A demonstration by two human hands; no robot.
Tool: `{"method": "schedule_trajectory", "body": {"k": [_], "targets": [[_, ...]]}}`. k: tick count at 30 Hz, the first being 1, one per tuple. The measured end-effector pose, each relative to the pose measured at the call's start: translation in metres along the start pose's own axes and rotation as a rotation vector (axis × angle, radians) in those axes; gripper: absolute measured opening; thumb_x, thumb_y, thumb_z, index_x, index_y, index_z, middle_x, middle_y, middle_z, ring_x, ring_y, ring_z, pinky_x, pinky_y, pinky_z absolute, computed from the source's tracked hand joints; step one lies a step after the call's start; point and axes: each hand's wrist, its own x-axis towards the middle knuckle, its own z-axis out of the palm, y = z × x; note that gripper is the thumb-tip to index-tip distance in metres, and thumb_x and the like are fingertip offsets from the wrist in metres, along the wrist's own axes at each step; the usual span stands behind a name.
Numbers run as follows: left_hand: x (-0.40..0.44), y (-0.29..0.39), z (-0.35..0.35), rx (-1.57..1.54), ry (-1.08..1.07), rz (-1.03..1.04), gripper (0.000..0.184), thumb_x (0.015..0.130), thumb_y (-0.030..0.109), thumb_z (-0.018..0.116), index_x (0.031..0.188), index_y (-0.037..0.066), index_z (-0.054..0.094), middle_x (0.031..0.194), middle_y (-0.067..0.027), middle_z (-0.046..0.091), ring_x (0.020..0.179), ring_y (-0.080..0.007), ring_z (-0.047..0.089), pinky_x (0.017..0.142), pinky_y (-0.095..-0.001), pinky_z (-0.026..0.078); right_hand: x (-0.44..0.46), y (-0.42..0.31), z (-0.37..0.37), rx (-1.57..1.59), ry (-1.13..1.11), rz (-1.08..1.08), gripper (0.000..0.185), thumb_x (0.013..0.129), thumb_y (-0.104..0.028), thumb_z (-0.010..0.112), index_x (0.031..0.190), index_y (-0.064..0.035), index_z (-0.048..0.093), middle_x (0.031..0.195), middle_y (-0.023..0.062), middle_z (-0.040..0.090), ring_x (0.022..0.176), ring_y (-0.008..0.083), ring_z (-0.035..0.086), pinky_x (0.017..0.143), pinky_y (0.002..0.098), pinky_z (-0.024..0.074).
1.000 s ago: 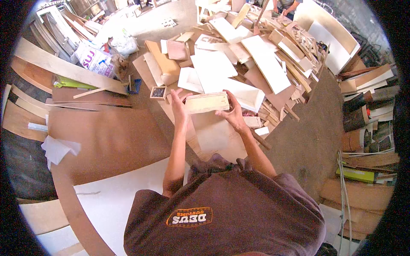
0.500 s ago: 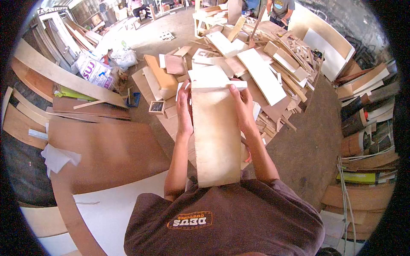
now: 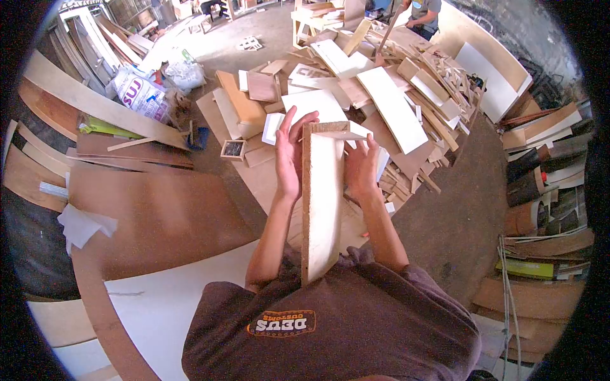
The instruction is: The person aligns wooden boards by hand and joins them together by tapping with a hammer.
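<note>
Between my two hands is an L-shaped wooden piece (image 3: 325, 197), a long board with a short board across its far end. Its pale inner face and rough brown edge show, and its near end reaches my shirt. My left hand (image 3: 291, 155) is at its left side near the far end, fingers raised and apart. On the other side, my right hand (image 3: 363, 168) has its fingers around the short board. Beyond them, a white panel (image 3: 314, 105) lies on the heap of boards.
A small box of dark bits (image 3: 233, 149) sits left of the heap. Brown sheets (image 3: 159, 222) and a white sheet (image 3: 159, 305) lie at the left. Stacked offcuts (image 3: 546, 241) line the right side. Another person (image 3: 422, 16) is beyond the heap.
The wooden piece has turned from its broad face toward me to its narrow edge and inner side. My left hand's fingers have spread away from it. The other person has shifted slightly.
</note>
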Motion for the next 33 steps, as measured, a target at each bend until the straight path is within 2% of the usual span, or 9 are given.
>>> {"method": "schedule_trajectory", "body": {"k": [4,13,18,21,23,26,27,30,33], "targets": [[0.012,-0.016,0.017,0.054,0.036,0.143,0.057,0.103,0.046,0.026,0.144,0.006,0.028,0.116,-0.0142,0.057,0.095,-0.0207,0.061,0.081,-0.0316,0.053,-0.005,-0.009,0.013,0.265,-0.124,0.131,0.079,0.086,-0.067,0.039,0.147,-0.0178,0.032,0.144,0.0115,0.041,0.128,0.03,0.04,0.108,0.0434,0.0268],[0.018,0.002,0.031,0.102,0.003,0.158,0.057,0.103,0.045,0.029,0.143,0.005,0.027,0.095,-0.011,0.063,0.079,-0.0137,0.061,0.066,-0.0259,0.051,-0.012,-0.018,0.026,0.147,-0.063,0.027,0.072,0.09,-0.064,0.033,0.15,-0.0246,0.022,0.146,0.0116,0.037,0.127,0.0325,0.043,0.102,0.0508,0.035],[0.005,0.023,0.033,0.072,0.033,0.157,0.056,0.103,0.044,0.028,0.145,0.008,0.025,0.098,-0.0141,0.063,0.083,-0.016,0.061,0.075,-0.0283,0.049,-0.04,-0.046,0.063,-0.236,0.09,-0.203,0.064,0.098,-0.059,0.03,0.149,-0.022,0.021,0.147,0.0141,0.033,0.129,0.035,0.042,0.102,0.0527,0.0394],[0.001,0.028,0.036,0.085,0.049,0.197,0.057,0.102,0.045,0.027,0.146,0.009,0.025,0.099,-0.0151,0.064,0.085,-0.0177,0.06,0.078,-0.0287,0.048,-0.045,-0.059,0.059,-0.7,0.089,-0.477,0.051,0.1,-0.036,0.035,0.146,-0.0186,0.026,0.149,0.0142,0.029,0.132,0.0339,0.039,0.107,0.0482,0.0356],[-0.002,0.032,0.04,0.078,0.059,0.219,0.058,0.102,0.046,0.027,0.146,0.009,0.025,0.098,-0.0156,0.064,0.084,-0.018,0.06,0.078,-0.0287,0.048,-0.055,-0.065,0.06,-0.902,-0.107,-0.568,0.054,0.09,-0.018,0.052,0.141,-0.0121,0.034,0.151,0.0146,0.026,0.133,0.0307,0.038,0.111,0.0424,0.0304],[-0.008,0.037,0.049,0.133,0.07,0.195,0.062,0.101,0.051,0.027,0.147,0.01,0.023,0.097,-0.0164,0.065,0.085,-0.0191,0.06,0.078,-0.0297,0.048,-0.073,-0.069,0.08,-0.891,-0.068,-0.617,0.075,0.079,-0.03,0.067,0.141,-0.0068,0.033,0.149,0.0179,0.029,0.141,0.0321,0.024,0.115,0.044,0.0197],[-0.01,0.038,0.052,0.133,0.075,0.198,0.064,0.1,0.053,0.028,0.147,0.01,0.022,0.096,-0.0163,0.065,0.086,-0.0199,0.06,0.08,-0.0313,0.047,-0.075,-0.072,0.08,-0.841,-0.098,-0.624,0.079,0.079,-0.033,0.073,0.14,-0.0038,0.033,0.148,0.0183,0.031,0.139,0.031,0.028,0.112,0.0434,0.0248],[-0.012,0.04,0.055,0.161,0.074,0.23,0.065,0.099,0.055,0.028,0.147,0.011,0.02,0.096,-0.0162,0.065,0.089,-0.0216,0.061,0.085,-0.035,0.046,-0.085,-0.086,0.089,-0.511,-0.144,-0.39,0.079,0.082,-0.039,0.073,0.14,-0.0032,0.032,0.147,0.0165,0.032,0.135,0.0297,0.035,0.109,0.0416,0.0309],[-0.015,0.045,0.055,0.177,0.049,0.267,0.065,0.099,0.055,0.027,0.147,0.011,0.021,0.101,-0.0173,0.064,0.096,-0.0241,0.06,0.092,-0.0378,0.044,-0.084,-0.085,0.096,-0.558,-0.088,-0.508,0.065,0.087,-0.044,0.067,0.13,-0.0021,0.042,0.148,0.0194,0.033,0.134,0.0294,0.037,0.106,0.04,0.0343]]}}
